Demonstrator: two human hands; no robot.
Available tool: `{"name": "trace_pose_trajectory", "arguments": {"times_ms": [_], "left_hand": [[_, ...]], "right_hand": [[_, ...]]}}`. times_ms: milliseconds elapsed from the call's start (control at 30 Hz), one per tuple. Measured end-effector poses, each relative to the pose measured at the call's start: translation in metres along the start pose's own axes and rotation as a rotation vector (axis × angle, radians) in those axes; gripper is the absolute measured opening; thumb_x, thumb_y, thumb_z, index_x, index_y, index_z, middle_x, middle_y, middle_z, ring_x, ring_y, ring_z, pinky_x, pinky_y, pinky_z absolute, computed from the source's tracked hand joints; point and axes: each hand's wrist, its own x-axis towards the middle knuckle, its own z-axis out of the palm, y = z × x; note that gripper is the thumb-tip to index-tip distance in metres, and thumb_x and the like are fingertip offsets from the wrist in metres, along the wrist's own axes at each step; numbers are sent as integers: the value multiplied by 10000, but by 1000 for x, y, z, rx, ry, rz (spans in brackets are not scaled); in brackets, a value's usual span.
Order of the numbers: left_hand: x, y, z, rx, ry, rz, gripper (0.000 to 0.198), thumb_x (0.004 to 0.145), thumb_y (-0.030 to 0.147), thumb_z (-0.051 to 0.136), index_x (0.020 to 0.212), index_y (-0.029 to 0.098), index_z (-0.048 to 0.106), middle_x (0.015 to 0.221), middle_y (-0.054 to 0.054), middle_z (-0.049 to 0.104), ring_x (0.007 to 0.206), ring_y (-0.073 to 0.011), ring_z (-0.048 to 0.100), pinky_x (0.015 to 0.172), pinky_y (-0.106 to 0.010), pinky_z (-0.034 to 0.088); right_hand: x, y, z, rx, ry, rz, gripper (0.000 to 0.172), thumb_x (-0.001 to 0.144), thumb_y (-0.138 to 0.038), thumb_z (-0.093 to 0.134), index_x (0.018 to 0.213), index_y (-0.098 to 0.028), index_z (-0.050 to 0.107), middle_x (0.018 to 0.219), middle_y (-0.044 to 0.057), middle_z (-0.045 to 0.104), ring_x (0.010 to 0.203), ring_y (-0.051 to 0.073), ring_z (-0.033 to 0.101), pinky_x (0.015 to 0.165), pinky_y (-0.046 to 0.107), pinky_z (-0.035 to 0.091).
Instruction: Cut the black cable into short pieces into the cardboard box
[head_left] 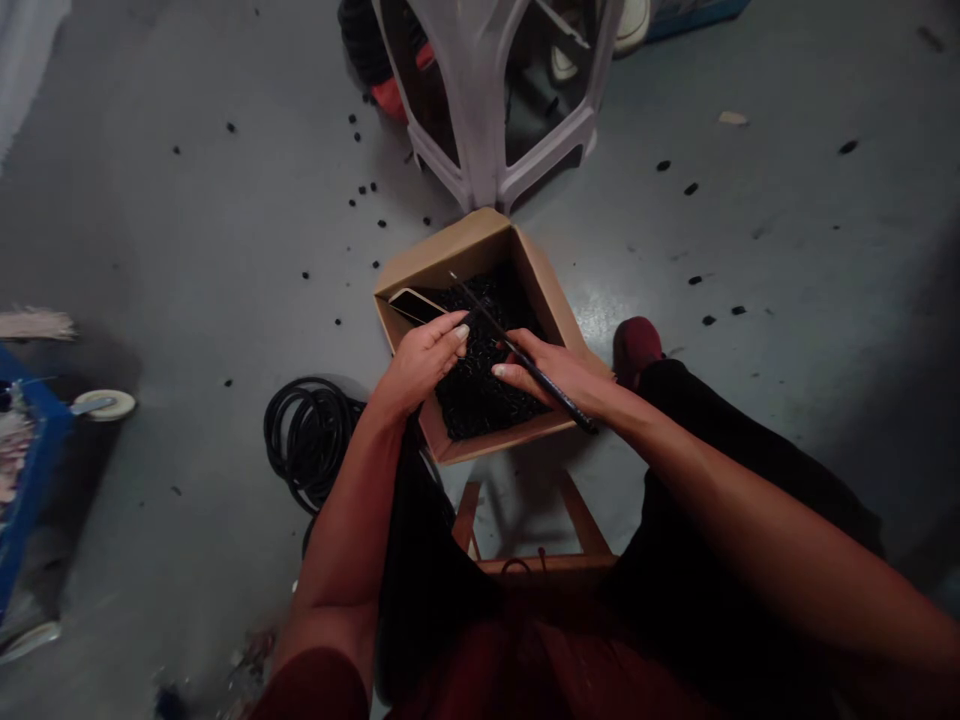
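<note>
Cardboard box (457,250) of small black pieces (480,400), thin dark rod (571,408) in right hand (555,372)

Right hand closes on the rod, thumb and fingers pinching it, tip angled toward the box's far corner. Left hand (424,360) rests over the near-left edge, fingers curled together, tips just beside the rod; contact unclear. Flat pale-edged slab (409,303), possibly a phone, lies against the left wall. More black pieces dot the grey floor (187,250). Coiled black hose (307,440) lies just left of the box; white plastic stool (487,100) stands beyond its far corner.
</note>
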Motion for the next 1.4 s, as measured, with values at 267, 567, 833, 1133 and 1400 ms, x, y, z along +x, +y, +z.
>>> {"name": "trace_pose_trajectory", "arguments": {"times_ms": [267, 567, 833, 1133, 1400], "left_hand": [[0, 5, 4, -57, -12, -46, 286, 896, 293, 509, 1113, 128, 596, 698, 30, 479, 496, -35, 350, 438, -179, 271], [0, 8, 7, -155, -47, -147, 260, 931, 357, 449, 877, 133, 571, 704, 2, 545, 491, -40, 398, 425, -169, 306], [-1, 6, 1, -113, -63, -119, 249, 898, 357, 504, 881, 131, 607, 711, 8, 536, 487, -35, 385, 420, -170, 295], [3, 1, -3, 205, 13, -22, 272, 862, 387, 523, 817, 143, 634, 665, 10, 554, 501, -57, 409, 466, -186, 316], [0, 6, 2, 613, 117, 122, 286, 885, 331, 485, 908, 149, 704, 796, -37, 681, 733, -145, 576, 700, -251, 406]], "right_hand": [[3, 1, 6, -80, 115, 43, 380, 860, -499, 465, 1068, -190, 538, 846, 63, 622, 753, 212, 571, 635, 297, 369], [1, -2, 2, -122, 105, 66, 362, 849, -498, 462, 1035, -196, 537, 762, 47, 600, 680, 197, 546, 587, 278, 319], [0, -5, -1, -202, 84, 80, 364, 860, -492, 462, 1068, -206, 546, 776, 53, 628, 702, 216, 577, 586, 281, 330], [1, 0, 1, -254, 80, 54, 419, 874, -496, 446, 1152, -192, 522, 979, 100, 650, 820, 239, 591, 655, 310, 373], [1, -3, -2, -229, 21, 97, 449, 881, -522, 421, 1162, -187, 521, 994, 112, 652, 850, 251, 599, 669, 314, 378]]}}
